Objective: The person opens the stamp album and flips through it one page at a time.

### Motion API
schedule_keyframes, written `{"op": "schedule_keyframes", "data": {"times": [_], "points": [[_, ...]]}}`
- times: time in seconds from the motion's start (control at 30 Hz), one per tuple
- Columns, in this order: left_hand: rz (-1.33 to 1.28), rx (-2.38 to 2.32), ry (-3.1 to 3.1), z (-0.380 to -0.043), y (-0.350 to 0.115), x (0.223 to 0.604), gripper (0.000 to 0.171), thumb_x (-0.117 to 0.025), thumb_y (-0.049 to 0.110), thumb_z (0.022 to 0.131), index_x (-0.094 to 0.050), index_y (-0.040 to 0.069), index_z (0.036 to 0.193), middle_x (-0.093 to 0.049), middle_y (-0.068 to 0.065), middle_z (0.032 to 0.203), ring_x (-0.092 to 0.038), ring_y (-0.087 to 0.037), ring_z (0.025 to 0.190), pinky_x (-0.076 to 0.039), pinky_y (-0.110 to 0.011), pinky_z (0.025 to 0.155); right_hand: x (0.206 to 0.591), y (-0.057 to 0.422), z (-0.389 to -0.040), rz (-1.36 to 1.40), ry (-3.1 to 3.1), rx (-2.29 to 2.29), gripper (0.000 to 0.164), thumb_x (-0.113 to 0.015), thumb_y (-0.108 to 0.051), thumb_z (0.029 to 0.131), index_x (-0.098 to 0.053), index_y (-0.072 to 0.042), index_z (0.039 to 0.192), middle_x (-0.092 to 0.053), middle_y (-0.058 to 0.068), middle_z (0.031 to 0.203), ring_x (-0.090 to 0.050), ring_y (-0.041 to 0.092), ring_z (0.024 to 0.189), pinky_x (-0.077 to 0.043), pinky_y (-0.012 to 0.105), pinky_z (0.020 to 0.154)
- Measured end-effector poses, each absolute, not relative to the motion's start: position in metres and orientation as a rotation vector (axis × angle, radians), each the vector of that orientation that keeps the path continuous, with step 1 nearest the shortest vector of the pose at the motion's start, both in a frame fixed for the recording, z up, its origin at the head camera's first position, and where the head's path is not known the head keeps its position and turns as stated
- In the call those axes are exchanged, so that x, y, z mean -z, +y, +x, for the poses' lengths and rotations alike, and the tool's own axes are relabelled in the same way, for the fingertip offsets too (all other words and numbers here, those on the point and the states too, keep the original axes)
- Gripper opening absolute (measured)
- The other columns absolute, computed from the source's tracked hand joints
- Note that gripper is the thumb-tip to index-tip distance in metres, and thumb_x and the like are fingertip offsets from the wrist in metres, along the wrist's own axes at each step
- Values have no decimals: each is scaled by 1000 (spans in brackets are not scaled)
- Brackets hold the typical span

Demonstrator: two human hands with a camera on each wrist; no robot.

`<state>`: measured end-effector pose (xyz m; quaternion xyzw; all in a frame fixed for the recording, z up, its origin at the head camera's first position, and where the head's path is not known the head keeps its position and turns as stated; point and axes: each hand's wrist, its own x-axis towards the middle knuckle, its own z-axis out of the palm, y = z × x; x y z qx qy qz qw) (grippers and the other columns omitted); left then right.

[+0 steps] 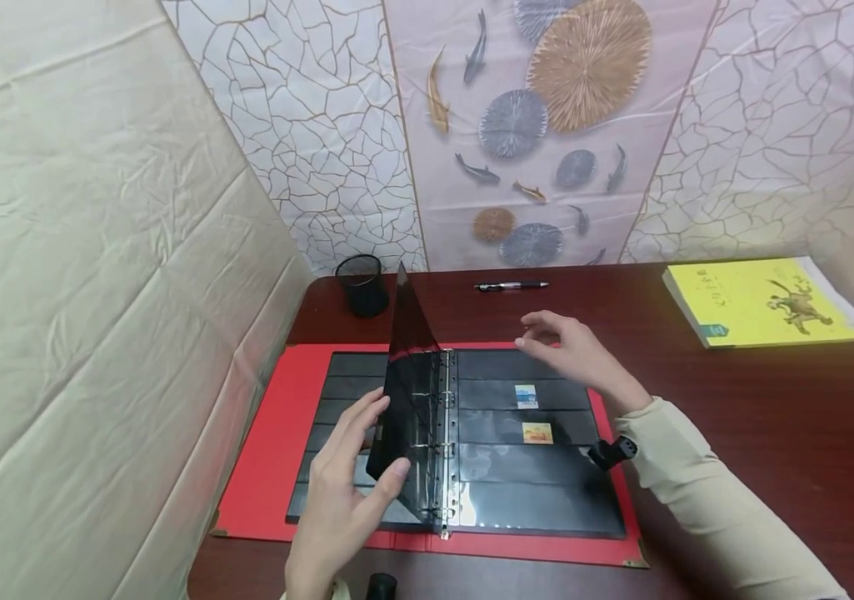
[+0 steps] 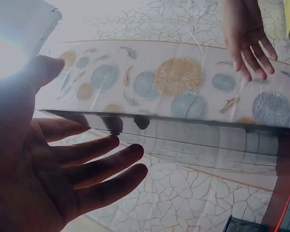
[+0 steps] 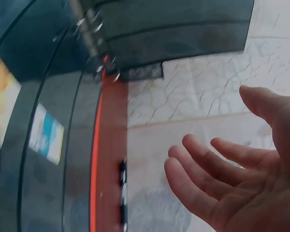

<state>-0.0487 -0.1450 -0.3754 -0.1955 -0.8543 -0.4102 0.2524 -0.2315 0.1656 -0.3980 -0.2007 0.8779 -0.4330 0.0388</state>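
Observation:
A red ring binder (image 1: 257, 475) lies open on the table, with black pocket pages on its metal rings (image 1: 445, 450). One black page (image 1: 412, 392) stands nearly upright from the rings. My left hand (image 1: 344, 483) is at its lower left edge, fingers extended against the sheet and thumb spread apart. In the left wrist view, the fingertips (image 2: 135, 153) are reflected in the glossy page (image 2: 212, 145). My right hand (image 1: 572, 350) hovers over the top of the right-hand page, fingers loosely bent, holding nothing. That page holds a blue-and-white stamp (image 1: 526, 396) and an orange-yellow stamp (image 1: 537, 433).
A black mesh pen cup (image 1: 362, 287) stands behind the binder at the left. A pen (image 1: 511, 286) lies near the back wall. At the right rear is a yellow book (image 1: 771, 304). Beige cloth (image 1: 134, 333) borders the table's left side.

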Motion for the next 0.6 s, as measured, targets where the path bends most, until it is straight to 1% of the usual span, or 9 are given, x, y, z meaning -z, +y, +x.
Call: {"op": "schedule_keyframes", "data": {"times": [0.1,0.17,0.3,0.4,0.5,0.6], "points": [[-483,1062,-2338,-47,-147,375,61,-75,11,86,-54,4,143,-53,-10,146,-59,-27,123,-58,-45,81,406,172,-234,-612,2744,1271,58,-68,-27,98,-48,3,143,-64,24,127,-60,40,118,-50,55,94],[-455,1043,-2347,-46,-149,375,63,-76,9,84,-54,4,143,-53,-10,146,-58,-28,124,-58,-46,82,413,176,-236,-581,2763,1212,65,-69,-27,98,-41,3,149,-57,27,137,-54,44,126,-46,60,99],[-419,1012,-2336,-46,-156,378,63,-77,8,84,-54,5,143,-54,-11,145,-59,-29,123,-59,-49,81,432,182,-240,-542,2767,1073,74,-70,-25,97,-32,5,154,-42,30,150,-43,48,135,-39,64,104],[-388,991,-2330,-46,-162,382,63,-78,7,84,-55,4,142,-55,-13,143,-59,-32,122,-58,-52,81,444,186,-243,-528,2771,992,77,-71,-26,96,-32,8,153,-37,32,153,-39,49,137,-35,65,107],[-335,980,-2334,-47,-168,384,62,-78,6,84,-55,2,141,-56,-16,141,-59,-35,122,-56,-56,83,453,191,-247,-478,2775,952,80,-73,-27,94,-32,9,152,-36,34,152,-38,50,137,-34,66,107],[-254,971,-2338,-47,-172,387,57,-78,5,85,-58,1,138,-58,-17,139,-60,-37,121,-54,-58,85,460,194,-251,-427,2774,904,85,-76,-27,91,-31,11,152,-37,36,150,-38,51,135,-34,66,107]]}}
